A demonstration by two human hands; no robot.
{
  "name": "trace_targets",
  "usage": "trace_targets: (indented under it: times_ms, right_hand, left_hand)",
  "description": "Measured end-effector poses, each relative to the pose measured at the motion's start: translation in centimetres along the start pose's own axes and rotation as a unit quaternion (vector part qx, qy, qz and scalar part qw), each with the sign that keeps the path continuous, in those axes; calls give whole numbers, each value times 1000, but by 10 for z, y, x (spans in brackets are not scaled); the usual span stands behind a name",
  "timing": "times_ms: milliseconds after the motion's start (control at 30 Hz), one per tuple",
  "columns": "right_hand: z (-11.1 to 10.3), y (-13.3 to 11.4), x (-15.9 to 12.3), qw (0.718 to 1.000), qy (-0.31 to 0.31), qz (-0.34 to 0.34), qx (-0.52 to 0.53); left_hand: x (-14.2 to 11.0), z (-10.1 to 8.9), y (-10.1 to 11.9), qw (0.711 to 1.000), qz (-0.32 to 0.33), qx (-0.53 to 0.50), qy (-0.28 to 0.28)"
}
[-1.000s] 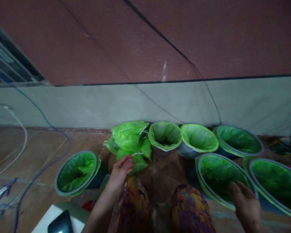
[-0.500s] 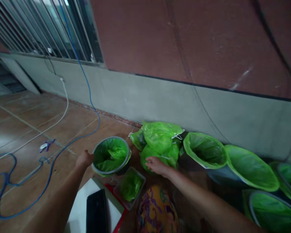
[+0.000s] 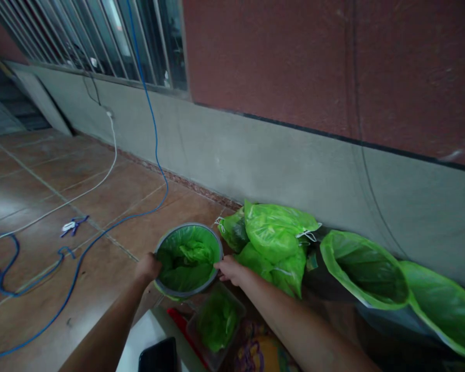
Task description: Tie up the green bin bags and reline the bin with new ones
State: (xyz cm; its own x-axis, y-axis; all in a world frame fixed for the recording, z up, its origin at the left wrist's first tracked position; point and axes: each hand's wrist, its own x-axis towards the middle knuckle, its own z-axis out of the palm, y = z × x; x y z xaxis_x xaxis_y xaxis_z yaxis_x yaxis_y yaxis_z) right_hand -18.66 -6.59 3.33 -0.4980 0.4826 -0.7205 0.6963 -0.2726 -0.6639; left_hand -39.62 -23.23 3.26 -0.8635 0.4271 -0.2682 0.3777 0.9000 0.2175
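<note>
The round bin [image 3: 189,226] stands on the tiled floor [image 3: 135,196], between the person's two hands and to the left of the tied green bags [image 3: 275,227]. The left hand [image 3: 149,267] is at the left edge of the rim and the right hand [image 3: 229,269] at the opposite edge; this two-sided hold presumably balances a wide, round opening and leaves its mouth unobstructed. A green liner [image 3: 186,280] covers the inside and shows below the grey rim, an arrangement that likely prevents it from slipping inward. Loose green material lies inside the liner. The tied bags are stacked against the wall [image 3: 256,150], probably for support. The clear tub [image 3: 241,316], holding more green material, sits just beside the bin on the person's side, apparently for easy reach; the phone [image 3: 158,356] rests on the white box [image 3: 139,343]. Relative to the fingers, the bin's rim lies directly within both holds: the right fingers pinch it, thumb at the edge and the others curled beneath, while the left fingers appear folded onto it, their tips hidden from view.
</note>
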Motion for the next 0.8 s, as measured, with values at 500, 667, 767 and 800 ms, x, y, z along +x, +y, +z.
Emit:
trace_targets:
  times_ms: [500, 667, 767, 800]
  right_hand:
    - [-148, 24, -158, 964, 221, -146, -37]
    - [-216, 94, -241, 953, 283, -110, -14]
    - [-246, 154, -273, 948, 310, -75, 10]
    - [-254, 175, -280, 947, 315, -56, 18]
  left_hand:
    - [-183, -143, 168, 968, 198, 82, 130]
    - [-264, -113, 230, 951, 279, 67, 112]
    - [-298, -65, 255, 947, 313, 52, 58]
    - [-307, -45, 261, 946, 317, 51, 42]
